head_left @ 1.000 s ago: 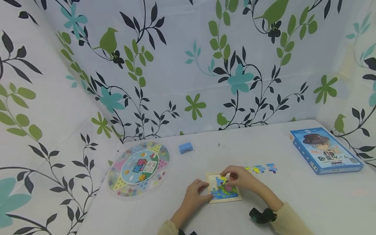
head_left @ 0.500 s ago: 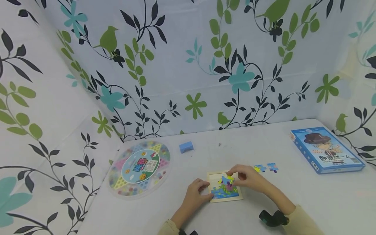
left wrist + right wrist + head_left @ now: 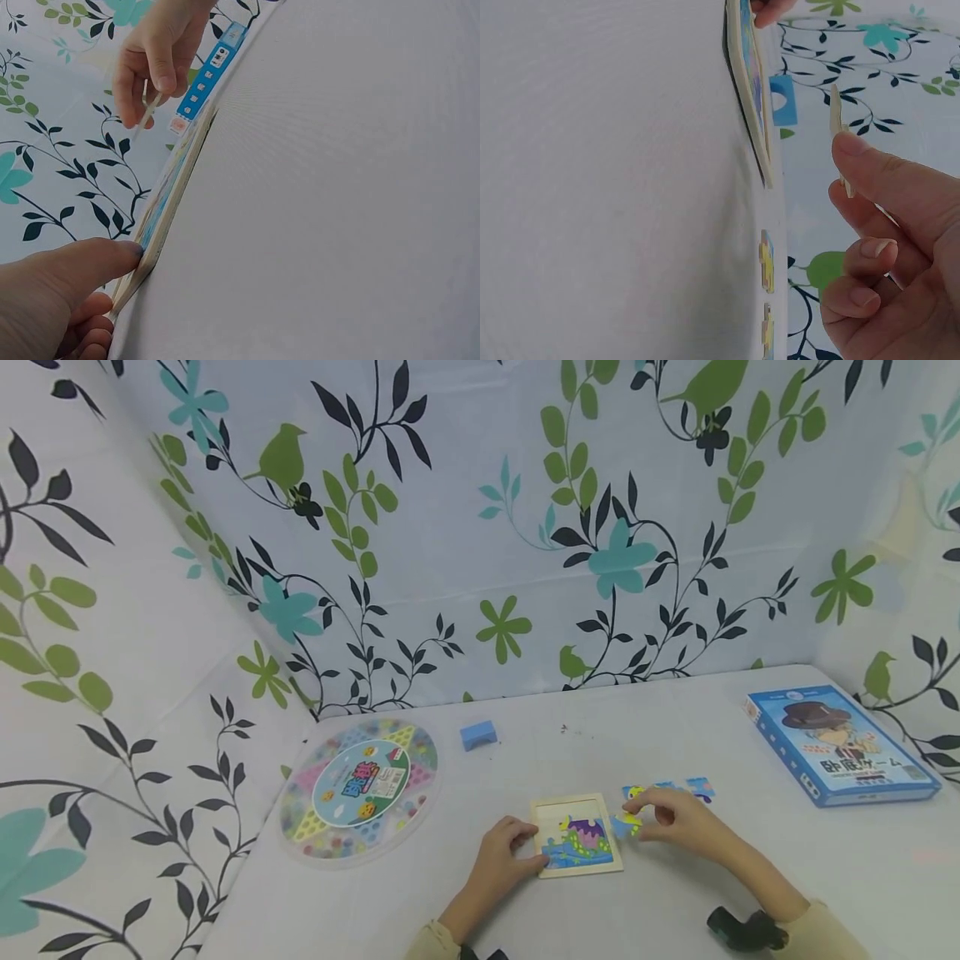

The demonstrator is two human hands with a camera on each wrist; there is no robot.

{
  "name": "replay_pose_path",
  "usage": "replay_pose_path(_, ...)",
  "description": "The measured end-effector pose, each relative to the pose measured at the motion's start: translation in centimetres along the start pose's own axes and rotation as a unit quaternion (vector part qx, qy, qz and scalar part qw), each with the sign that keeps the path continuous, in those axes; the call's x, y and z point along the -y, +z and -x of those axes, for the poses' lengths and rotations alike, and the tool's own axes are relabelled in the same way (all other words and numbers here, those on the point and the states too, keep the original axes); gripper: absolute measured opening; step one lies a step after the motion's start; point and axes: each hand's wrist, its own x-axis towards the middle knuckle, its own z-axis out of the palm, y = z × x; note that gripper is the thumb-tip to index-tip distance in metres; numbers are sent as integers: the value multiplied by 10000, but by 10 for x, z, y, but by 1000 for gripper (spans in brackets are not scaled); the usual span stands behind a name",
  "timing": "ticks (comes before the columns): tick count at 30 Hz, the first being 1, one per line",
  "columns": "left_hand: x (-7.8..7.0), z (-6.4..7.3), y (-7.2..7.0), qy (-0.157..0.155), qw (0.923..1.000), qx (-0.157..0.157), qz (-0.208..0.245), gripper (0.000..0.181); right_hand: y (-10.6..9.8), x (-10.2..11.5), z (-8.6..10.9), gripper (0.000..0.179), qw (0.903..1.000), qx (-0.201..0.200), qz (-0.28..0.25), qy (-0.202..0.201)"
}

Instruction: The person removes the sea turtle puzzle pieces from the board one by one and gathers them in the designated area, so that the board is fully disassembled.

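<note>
A small wooden jigsaw tray (image 3: 581, 872) lies on the white table in the head view, with a colourful dinosaur picture partly filled in and a pale bare area along its top. My left hand (image 3: 495, 864) holds the tray's left side, the thumb over the lower left corner and the fingers along the outer edge. Just right of the tray, my right hand (image 3: 678, 821) pinches a blue and yellow puzzle piece (image 3: 627, 824) between thumb and fingers. Seen edge-on in the right wrist view, the same thin piece (image 3: 836, 112) is up off the table.
Several loose puzzle pieces (image 3: 700, 787) lie behind my right hand, partly covered by it. A round Chinese checkers set (image 3: 356, 789) sits at left, a small blue block (image 3: 477, 735) at the back. At far right lies a blue game box (image 3: 843, 747); patterned cloth hangs behind.
My right hand has moved right, from over the tray to beside it, carrying the puzzle piece along. More of the picture shows now. The left hand stays at the tray's edge.
</note>
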Motion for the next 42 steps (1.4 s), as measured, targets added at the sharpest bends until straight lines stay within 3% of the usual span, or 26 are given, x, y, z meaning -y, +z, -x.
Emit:
replay_pose_path(9,1,0,2,61,10000,35,6,34,-2,-12,11,33,9980,45,-68,620)
replay_pose_path(15,1,0,2,91,9999,60,-32,34,-3,-14,12,34,9951,97,202,968)
replay_pose_path(21,-3,-1,-1,202,9997,-43,-104,34,-3,-15,10,33,9935,44,502,1024)
replay_pose_path(42,1,-1,2,317,9994,-38,-137,36,-4,-21,14,32,9923,19,449,1152)
